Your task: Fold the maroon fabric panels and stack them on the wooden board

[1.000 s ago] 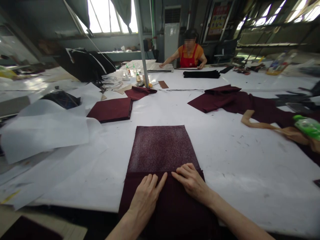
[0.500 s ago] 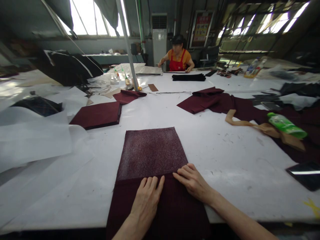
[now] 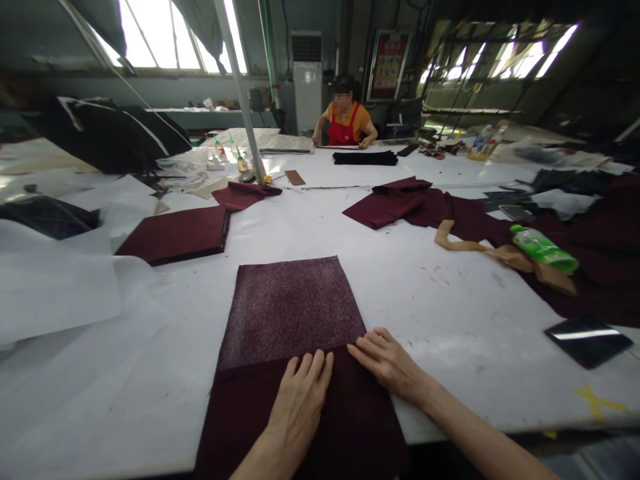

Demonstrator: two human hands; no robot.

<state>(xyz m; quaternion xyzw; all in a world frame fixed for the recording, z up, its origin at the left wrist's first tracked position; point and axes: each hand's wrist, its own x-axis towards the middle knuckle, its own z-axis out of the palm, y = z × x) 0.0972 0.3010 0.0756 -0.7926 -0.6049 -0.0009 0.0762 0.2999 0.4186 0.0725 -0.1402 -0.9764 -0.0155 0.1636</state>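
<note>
Maroon fabric panel (image 3: 295, 307) is at the worktop (image 3: 450, 360) edge, lower end running past it. L hand (image 3: 305, 390) has fingers tgthr where plain meets speckled, R hand (image 3: 387, 365) fingers bunched near the right side, prob to hold that line straight; can't tell abt pinching.

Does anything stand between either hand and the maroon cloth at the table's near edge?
Nothing visible does: the left hand and right hand both rest directly on the cloth. The bottle lies off to the right.
</note>
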